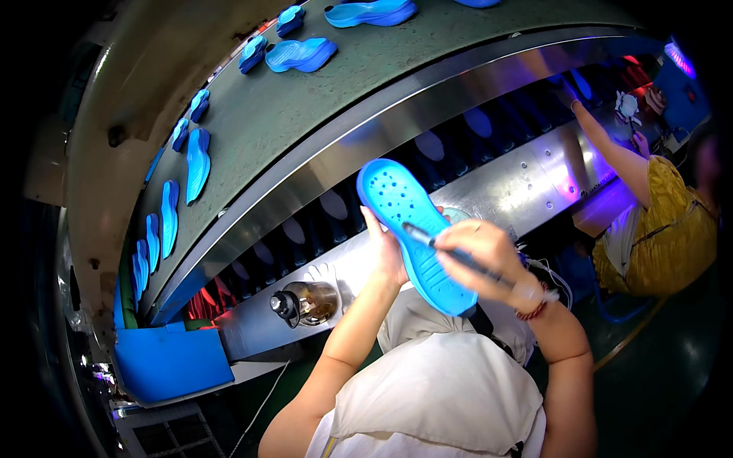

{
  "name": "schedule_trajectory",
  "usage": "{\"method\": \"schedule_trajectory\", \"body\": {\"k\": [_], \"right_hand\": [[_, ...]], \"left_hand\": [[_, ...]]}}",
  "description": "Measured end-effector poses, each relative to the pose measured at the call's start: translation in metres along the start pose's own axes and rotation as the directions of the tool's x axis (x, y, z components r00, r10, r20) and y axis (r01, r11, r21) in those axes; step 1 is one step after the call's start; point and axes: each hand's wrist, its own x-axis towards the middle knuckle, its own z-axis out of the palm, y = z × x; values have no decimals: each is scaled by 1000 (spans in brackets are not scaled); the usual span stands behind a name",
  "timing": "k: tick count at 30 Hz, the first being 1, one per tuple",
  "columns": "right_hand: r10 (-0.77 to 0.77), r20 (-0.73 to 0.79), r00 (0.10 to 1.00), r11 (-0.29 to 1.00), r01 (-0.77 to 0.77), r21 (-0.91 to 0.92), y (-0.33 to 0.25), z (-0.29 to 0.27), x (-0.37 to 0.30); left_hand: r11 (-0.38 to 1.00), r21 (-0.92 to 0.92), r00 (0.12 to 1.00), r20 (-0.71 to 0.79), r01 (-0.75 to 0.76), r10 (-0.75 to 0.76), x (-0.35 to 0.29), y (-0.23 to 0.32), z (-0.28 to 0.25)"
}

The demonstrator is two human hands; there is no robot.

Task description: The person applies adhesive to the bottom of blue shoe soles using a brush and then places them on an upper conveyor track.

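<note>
A bright blue shoe sole [416, 229] is tilted in front of my body, its hollow side up, with small dark holes at the far end and ridges at the near end. My left hand [388, 250] is closed on its left edge, thumb along the rim. In my right hand [482, 252], fingers wrap round a slim dark-handled brush [466, 261]. The brush's tip touches or hovers just over the middle of the sole; I cannot tell which. Part of the sole's right edge is hidden behind my right hand.
A green conveyor belt [252, 130] carries several blue soles [301, 55]. Beneath its metal edge, a rack holds dark shoes [334, 204]. A drink bottle [307, 303] and white glove [324, 276] sit on the metal ledge [259, 324]. At right, a co-worker in yellow [660, 229] reaches toward the rack.
</note>
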Motion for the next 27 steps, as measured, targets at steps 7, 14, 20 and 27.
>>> {"method": "schedule_trajectory", "body": {"k": [7, 14, 20, 27], "right_hand": [[-16, 234, 972, 976, -35, 214, -25, -13, 0], [-114, 211, 971, 974, 67, 216, -20, -7, 11], [63, 147, 987, 917, -115, 382, -4, -11, 9], [83, 285, 955, 830, -225, 511, -1, -28, -4]], "left_hand": [[996, 3, 995, -27, -94, 94, -7, 20, 2], [987, -84, 981, 125, -139, 149, 1, 23, 21], [975, -9, 967, 127, -221, 220, 1, 30, 23], [957, 112, 961, 106, -266, 255, 6, 34, 25]]}}
